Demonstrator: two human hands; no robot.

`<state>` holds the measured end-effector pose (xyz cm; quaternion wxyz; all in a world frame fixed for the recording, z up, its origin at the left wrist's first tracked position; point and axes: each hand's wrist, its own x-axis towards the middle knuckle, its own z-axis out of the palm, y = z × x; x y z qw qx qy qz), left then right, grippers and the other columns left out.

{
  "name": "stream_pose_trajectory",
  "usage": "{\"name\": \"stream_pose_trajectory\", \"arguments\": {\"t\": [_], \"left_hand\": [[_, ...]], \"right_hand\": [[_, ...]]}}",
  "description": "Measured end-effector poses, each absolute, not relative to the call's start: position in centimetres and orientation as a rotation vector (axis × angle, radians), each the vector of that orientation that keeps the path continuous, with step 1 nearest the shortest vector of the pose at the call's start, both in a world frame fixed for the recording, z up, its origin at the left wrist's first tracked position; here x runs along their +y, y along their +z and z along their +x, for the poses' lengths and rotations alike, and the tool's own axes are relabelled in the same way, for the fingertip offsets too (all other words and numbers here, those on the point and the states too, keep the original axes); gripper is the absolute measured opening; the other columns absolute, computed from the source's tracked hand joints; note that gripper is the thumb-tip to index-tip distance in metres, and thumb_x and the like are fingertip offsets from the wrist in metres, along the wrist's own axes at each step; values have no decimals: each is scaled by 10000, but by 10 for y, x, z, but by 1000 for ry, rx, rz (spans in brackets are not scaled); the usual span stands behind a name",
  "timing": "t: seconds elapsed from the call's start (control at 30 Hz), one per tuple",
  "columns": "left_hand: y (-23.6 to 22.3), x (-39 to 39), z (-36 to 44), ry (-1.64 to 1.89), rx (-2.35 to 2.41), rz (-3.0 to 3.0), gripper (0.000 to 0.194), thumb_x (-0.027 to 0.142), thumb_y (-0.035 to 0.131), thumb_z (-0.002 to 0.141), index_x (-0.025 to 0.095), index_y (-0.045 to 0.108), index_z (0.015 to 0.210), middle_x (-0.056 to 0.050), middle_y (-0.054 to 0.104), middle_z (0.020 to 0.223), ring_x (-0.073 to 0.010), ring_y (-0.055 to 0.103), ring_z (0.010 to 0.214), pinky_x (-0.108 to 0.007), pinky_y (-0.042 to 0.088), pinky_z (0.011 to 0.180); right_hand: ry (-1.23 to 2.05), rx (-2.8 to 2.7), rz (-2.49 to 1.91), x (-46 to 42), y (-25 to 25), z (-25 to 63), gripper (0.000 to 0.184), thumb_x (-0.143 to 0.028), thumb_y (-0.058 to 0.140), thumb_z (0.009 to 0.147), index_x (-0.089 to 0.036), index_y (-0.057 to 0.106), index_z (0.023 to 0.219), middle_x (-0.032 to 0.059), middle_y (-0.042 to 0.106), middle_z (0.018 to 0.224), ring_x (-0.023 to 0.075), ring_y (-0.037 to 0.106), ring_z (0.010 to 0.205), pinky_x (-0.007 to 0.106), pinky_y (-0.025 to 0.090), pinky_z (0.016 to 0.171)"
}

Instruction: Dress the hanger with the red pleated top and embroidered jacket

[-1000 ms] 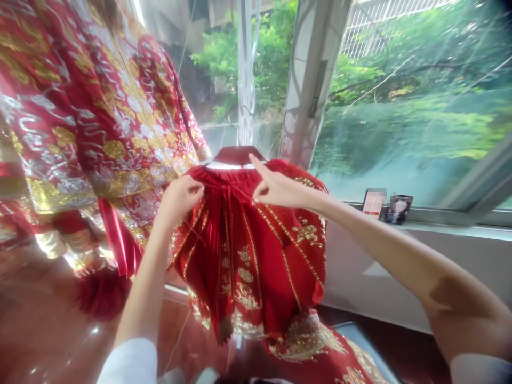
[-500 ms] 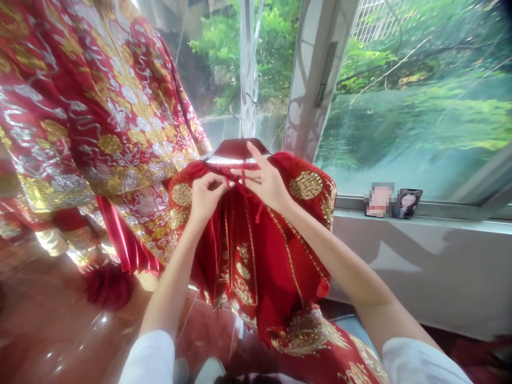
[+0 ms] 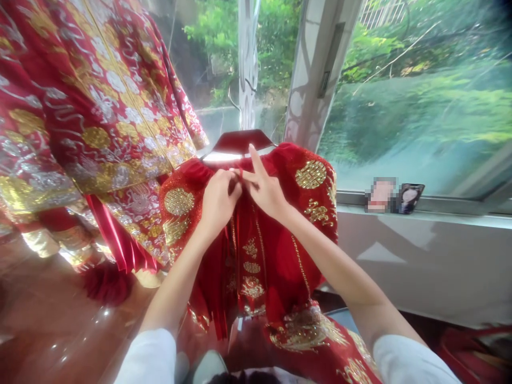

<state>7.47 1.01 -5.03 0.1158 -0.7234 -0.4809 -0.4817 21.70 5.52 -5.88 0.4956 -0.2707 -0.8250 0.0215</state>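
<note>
A red pleated skirt (image 3: 280, 250) with gold embroidery hangs from a dark red hanger (image 3: 242, 141) in front of a window. My left hand (image 3: 218, 200) is closed, pinching a thin red tie string (image 3: 239, 173) at the skirt's waistband. My right hand (image 3: 266, 189) meets it at the same spot, thumb and fingers pinched on the string, index finger stretched upward. Both hands touch at the middle of the waistband, just under the hanger.
A larger red jacket (image 3: 88, 106) with gold and silver embroidery hangs at the left. Behind is a window with a grey frame post (image 3: 316, 74) and greenery outside. Two small cards (image 3: 394, 196) stand on the sill. Shiny red-brown floor (image 3: 48, 330) lies below.
My hands have drawn together from the two sides of the waistband to its middle. The skirt's top has gathered and now shows round gold emblems on both sides.
</note>
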Motion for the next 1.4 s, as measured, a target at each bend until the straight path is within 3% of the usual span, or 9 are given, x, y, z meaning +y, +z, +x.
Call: {"name": "stream_pose_trajectory", "arguments": {"t": [0.13, 0.27, 0.5, 0.73, 0.87, 1.03, 1.13, 1.27, 1.4], "left_hand": [[-54, 11, 82, -1260, -1389, -2073, 59, 100, 531, 874, 159, 530, 869, -97, 558, 981, -211, 520, 909, -375, 460, 833], [-54, 9, 81, -1280, -1334, -2093, 74, 95, 508, 878, 167, 520, 884, -115, 512, 1116, -207, 504, 984, -367, 457, 880], [-53, 0, 60, -1248, -1355, -1821, 134, 53, 490, 804, 183, 461, 814, -101, 530, 975, -221, 501, 963, -380, 424, 869], [-45, 1, 68, -1851, -1313, -2039, 49, 201, 579, 830, 192, 564, 783, 10, 578, 701, -106, 492, 598, -245, 433, 604], [-35, -3, 67, -2087, -1329, -2231, 92, 220, 611, 805, 179, 573, 732, 3, 594, 677, -94, 487, 572, -231, 402, 549], [-29, -10, 45, -2001, -1480, -2416, 150, 206, 608, 794, 178, 531, 668, 26, 502, 592, -74, 392, 498, -224, 333, 483], [-29, -9, 35, -1957, -1507, -2496, 172, 235, 629, 792, 174, 538, 659, 22, 504, 590, -71, 395, 496, -223, 324, 472], [-29, -7, 40, -2032, -1383, -2604, 100, 259, 634, 793, 193, 565, 821, 25, 534, 619, -78, 426, 483, -225, 350, 466], [-29, -12, 38, -1741, -1424, -2312, 102, 254, 651, 786, 201, 588, 847, 15, 600, 634, -103, 503, 534, -240, 375, 519]], "right_hand": [[69, -1914, -629, 62, -59, 222, 701, -151, 446, 891, -279, 241, 1549, 27, 695, 1176, 153, 657, 813, 318, 551, 817], [51, -1837, -617, 60, -60, 220, 691, -141, 481, 846, -300, 352, 1506, -2, 728, 1023, 130, 598, 698, 299, 533, 753], [87, -1719, -701, 50, -59, 227, 700, -96, 466, 756, -255, 469, 1439, 10, 697, 863, 151, 549, 712, 317, 493, 732], [393, -1703, -674, 40, -46, 220, 682, -181, 444, 843, -278, 321, 1507, 55, 645, 1066, 164, 566, 815, 305, 510, 700], [571, -1714, -627, 41, -43, 221, 615, -213, 432, 883, -277, 320, 1484, 54, 602, 1053, 139, 559, 775, 283, 521, 668], [691, -1801, -657, 44, -37, 242, 510, -211, 480, 882, -230, 431, 1389, 47, 593, 975, 104, 478, 626, 260, 456, 538], [603, -1847, -617, 42, -33, 247, 478, -222, 534, 875, -198, 472, 1348, 32, 595, 897, 116, 509, 686, 275, 476, 633], [584, -1865, -500, 37, -31, 243, 403, -302, 560, 881, -178, 535, 1264, 22, 593, 845, 133, 554, 794, 278, 471, 736], [409, -1915, -677, 33, -30, 244, 437, -356, 700, 783, -149, 604, 1156, -37, 512, 639, 101, 456, 605, 268, 415, 656]]}}
